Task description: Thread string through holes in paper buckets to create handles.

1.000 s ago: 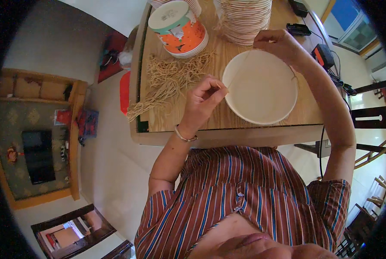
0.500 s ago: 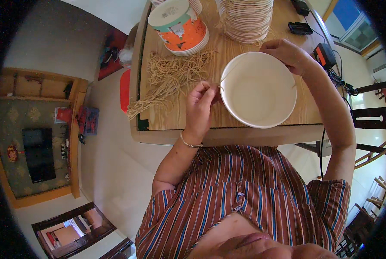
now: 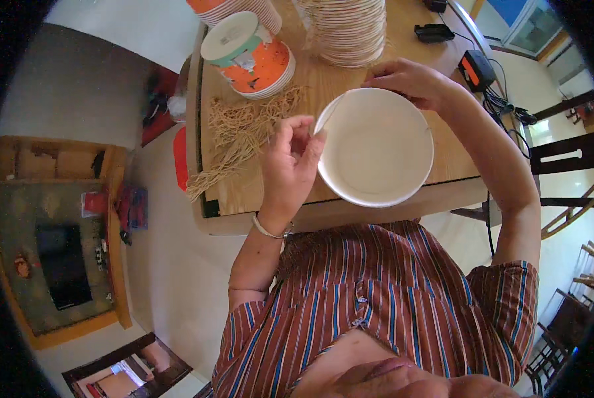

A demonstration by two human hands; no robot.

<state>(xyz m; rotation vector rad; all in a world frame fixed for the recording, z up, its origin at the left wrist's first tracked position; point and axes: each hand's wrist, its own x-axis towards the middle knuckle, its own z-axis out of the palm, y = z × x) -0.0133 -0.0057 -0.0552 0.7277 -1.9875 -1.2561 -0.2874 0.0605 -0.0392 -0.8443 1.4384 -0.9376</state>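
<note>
A round white paper bucket point(image 3: 376, 152) is tilted at the table's near edge, its opening facing me. Fingers curled, my left hand point(image 3: 290, 162) closes on the left rim with the thumb at the bucket's edge. A thin tan cord point(image 3: 333, 115) runs from beside those fingers along the inner upper left of the rim. My right hand point(image 3: 406, 81) grips the far rim from above; its fingertips are partly hidden behind the bucket.
A tangled bundle of tan cords point(image 3: 244, 132) lies left on the wooden table point(image 3: 459, 156). Behind it stand upturned orange and green paper buckets point(image 3: 257, 66) and a tall stack of white-rimmed buckets point(image 3: 347, 33). A black-orange device point(image 3: 476, 69) with cables sits right.
The view has shifted, so the table things sit further left. My left fingers, which pinched the cord just outside the rim, now close at the rim itself. My right hand stays on the far rim.
</note>
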